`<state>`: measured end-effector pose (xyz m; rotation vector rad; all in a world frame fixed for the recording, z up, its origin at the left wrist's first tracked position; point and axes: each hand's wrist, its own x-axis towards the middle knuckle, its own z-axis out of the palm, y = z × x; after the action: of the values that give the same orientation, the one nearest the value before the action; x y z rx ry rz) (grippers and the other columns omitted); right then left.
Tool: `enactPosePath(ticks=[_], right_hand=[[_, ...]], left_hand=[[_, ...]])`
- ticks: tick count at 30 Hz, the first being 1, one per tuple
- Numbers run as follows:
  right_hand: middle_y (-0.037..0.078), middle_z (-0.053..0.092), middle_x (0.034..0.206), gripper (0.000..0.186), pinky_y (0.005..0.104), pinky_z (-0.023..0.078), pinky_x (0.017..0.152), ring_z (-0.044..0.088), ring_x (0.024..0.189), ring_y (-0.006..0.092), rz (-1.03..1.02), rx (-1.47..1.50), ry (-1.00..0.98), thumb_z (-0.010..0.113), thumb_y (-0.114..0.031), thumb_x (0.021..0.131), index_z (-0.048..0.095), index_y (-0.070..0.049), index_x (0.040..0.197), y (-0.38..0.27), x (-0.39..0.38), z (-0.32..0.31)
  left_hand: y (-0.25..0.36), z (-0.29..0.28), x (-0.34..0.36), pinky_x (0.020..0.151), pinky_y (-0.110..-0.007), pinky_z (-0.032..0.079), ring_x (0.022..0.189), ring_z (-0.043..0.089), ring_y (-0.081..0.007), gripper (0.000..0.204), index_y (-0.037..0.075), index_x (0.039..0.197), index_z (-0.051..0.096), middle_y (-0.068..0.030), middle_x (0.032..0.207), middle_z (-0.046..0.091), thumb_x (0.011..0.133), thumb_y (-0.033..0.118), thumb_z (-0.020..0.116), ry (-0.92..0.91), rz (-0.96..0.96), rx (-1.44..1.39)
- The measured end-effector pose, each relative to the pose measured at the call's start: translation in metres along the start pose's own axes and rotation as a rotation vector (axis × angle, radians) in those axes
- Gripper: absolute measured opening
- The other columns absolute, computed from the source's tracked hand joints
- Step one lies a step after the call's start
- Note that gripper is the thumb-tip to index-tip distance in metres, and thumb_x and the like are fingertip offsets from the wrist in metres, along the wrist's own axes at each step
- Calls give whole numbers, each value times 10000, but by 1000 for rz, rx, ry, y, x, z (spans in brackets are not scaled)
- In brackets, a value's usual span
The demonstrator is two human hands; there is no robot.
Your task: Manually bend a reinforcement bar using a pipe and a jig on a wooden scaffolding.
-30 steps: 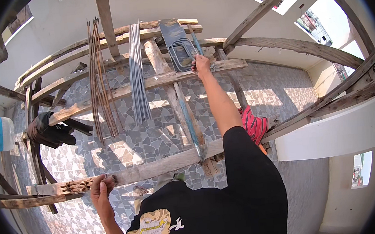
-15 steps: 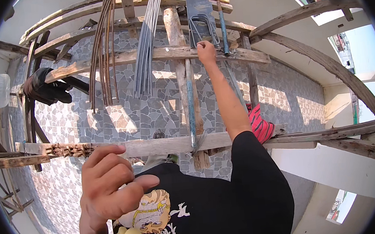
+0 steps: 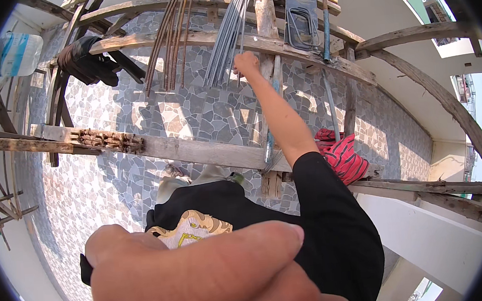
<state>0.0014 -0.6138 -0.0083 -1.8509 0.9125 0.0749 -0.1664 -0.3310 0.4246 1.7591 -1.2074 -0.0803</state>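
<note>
My right hand (image 3: 247,65) reaches out to the lower end of a bundle of grey steel bars (image 3: 227,41). Its fingers are closed on one bar at the bundle's right side, set slightly apart from the others. Very close to the camera, my left hand (image 3: 205,266) looms large at the bottom, fingers curled and pressed together, with nothing seen in it. Left of the grey bundle, several rusty brown bars (image 3: 172,48) lie across the same wooden beam (image 3: 198,39).
A nearer plank (image 3: 201,153) carries rusty metal pieces (image 3: 107,141) and a blue pipe (image 3: 267,143). To the right are a dark board (image 3: 301,4) with bent wire frames, another blue pipe (image 3: 326,30) and a red striped cloth (image 3: 343,156). Dark cloth (image 3: 87,61) hangs at left.
My right hand has moved left from the wire frames on the dark board to the grey bars, taking hold of one. My left hand has come much closer to the camera. The view has shifted.
</note>
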Motion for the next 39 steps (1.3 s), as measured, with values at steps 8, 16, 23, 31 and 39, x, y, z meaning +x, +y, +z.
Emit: enactPosePath(ticks=[8, 16, 23, 31, 39], right_hand=[[-26, 339, 543, 226, 271, 239, 330, 303, 380, 91, 1, 847, -98, 447, -261, 900, 474, -67, 788, -11, -127, -12], [-3, 433, 563, 340, 282, 327, 374, 395, 406, 113, -182, 531, -93, 399, -295, 1017, 504, -53, 803, 43, -369, 80], [201, 605, 891, 247, 439, 474, 762, 593, 865, 384, -581, -162, 361, 532, -233, 943, 628, -6, 955, 51, -381, 75], [258, 565, 1266, 610, 464, 421, 1005, 544, 1203, 376, 119, -634, 430, 693, -281, 817, 432, 13, 1283, 152, -226, -14], [61, 524, 608, 131, 315, 421, 393, 518, 476, 155, -126, 549, 249, 637, -123, 778, 581, -17, 831, 139, -291, -11]], left_hand=[[-91, 48, -55, 712, -325, 492, 674, 556, -224, 148, 65, 840, 535, -53, 755, 558, 771, 11, 655, -191, -44, -139], [-229, 113, -222, 838, -310, 482, 1098, 577, -188, 530, 86, 1429, 351, -113, 1197, 592, 993, 344, 505, 8, -987, -1235], [-212, 47, -315, 821, -422, 568, 958, 655, -214, 70, 133, 1051, 506, -51, 912, 639, 983, 135, 524, 382, -717, -1353], [-200, -47, -448, 779, -362, 594, 926, 656, -160, 122, 153, 1050, 518, -17, 903, 641, 953, 168, 590, 808, -675, -1123], [-192, -69, -518, 839, -364, 564, 943, 632, -158, 117, 135, 1081, 494, -22, 918, 613, 979, 167, 542, 1053, -549, -1006]])
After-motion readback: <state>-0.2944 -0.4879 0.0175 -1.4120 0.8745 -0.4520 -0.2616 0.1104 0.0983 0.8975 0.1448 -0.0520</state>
